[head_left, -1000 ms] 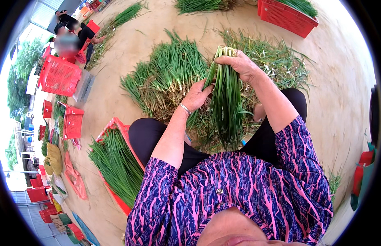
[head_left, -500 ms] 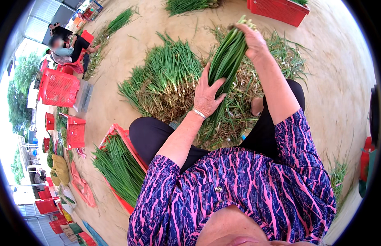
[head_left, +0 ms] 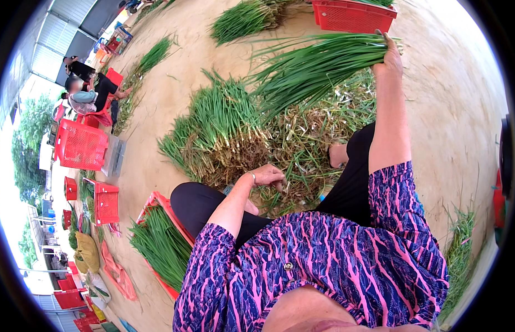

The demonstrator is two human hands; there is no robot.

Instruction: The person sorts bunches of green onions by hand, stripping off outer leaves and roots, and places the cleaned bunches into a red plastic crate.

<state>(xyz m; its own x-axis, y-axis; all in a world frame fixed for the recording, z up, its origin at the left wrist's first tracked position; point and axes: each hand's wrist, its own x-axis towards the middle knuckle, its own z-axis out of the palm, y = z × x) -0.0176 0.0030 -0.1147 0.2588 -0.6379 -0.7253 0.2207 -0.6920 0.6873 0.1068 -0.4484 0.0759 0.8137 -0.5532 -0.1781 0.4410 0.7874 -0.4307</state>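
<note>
Apparently for a firm hold on its stiffest part, the right hand [head_left: 388, 60] gripped the chive bunch [head_left: 326, 63] at the pale stem end, fingers wrapped around it, so the leaves fanned freely toward nine o'clock. That bunch hung at about one o'clock from the sitter, above a heap of trimmings [head_left: 318, 141]. The left hand [head_left: 267, 176] sat low at eleven, fingers loosely curled; whether the tips pinched a strand could not be told. Also at eleven, the rooted chives [head_left: 224, 113] lay with roots toward the sitter, likely for an easy reach. A red crate [head_left: 167, 204] of chives stood at nine, just beside the left thigh, leaving little room there. A second crate [head_left: 351, 17] edged the space near one; bare floor [head_left: 446, 122] opened at two.
</note>
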